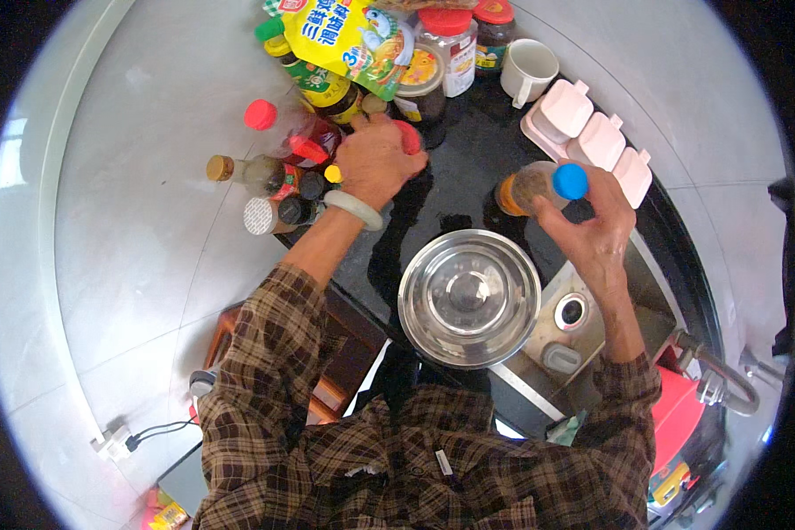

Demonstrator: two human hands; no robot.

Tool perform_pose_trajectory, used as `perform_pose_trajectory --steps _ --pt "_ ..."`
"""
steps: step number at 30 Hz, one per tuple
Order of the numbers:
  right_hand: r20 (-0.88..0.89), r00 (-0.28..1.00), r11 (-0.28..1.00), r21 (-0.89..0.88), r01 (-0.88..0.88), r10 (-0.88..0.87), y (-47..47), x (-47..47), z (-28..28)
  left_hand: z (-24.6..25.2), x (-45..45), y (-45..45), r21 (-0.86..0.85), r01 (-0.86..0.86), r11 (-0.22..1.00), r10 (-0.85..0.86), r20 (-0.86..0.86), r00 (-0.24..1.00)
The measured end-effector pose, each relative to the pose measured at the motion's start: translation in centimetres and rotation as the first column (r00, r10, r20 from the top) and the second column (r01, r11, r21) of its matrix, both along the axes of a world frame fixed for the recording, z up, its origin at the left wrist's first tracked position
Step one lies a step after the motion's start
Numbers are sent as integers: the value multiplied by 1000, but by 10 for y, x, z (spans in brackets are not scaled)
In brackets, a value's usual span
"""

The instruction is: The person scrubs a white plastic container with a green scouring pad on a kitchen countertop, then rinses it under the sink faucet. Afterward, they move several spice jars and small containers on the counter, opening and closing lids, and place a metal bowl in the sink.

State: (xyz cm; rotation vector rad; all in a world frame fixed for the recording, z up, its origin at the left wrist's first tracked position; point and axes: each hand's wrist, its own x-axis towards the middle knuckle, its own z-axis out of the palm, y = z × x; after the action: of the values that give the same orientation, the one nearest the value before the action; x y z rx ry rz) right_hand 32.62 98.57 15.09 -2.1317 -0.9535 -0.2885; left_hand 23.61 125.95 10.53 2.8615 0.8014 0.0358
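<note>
My right hand (589, 232) grips a clear bottle with a blue cap (570, 181) and brownish contents, above the black countertop (464, 159) beside the sink. My left hand (374, 159), a pale bangle (354, 209) on its wrist, reaches in among the condiment bottles. Its fingers curl around a container with a red top (407, 137), whose body is mostly hidden beneath the hand. Between and nearer than both hands sits a shiny stainless steel basin (469, 298) with nothing visible in it.
Left of my left hand crowd a red-capped bottle (291, 136), a glass bottle (252, 170) and several small jars. Behind stand a yellow seasoning pouch (348, 43), lidded jars (447, 50) and a white mug (529, 66). A pink three-lidded spice box (593, 132) lies right, above a steel sink (596, 344) with a faucet (722, 391).
</note>
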Motion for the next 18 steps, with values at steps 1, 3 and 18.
perform_pose_trajectory --steps 1,3,18 --pt "-13 1000 1000 12 -7 7 0 0 1 0 4 -4 -47 11 999 -12 -5 1000" --pt "-58 997 998 44 -42 45 0 -1 2 -1 11 -16 -87 74 993 -71 35 997" --pt "-74 982 983 -40 -179 175 -14 -7 8 -1 60 -89 -231 205 951 -139 272 952"
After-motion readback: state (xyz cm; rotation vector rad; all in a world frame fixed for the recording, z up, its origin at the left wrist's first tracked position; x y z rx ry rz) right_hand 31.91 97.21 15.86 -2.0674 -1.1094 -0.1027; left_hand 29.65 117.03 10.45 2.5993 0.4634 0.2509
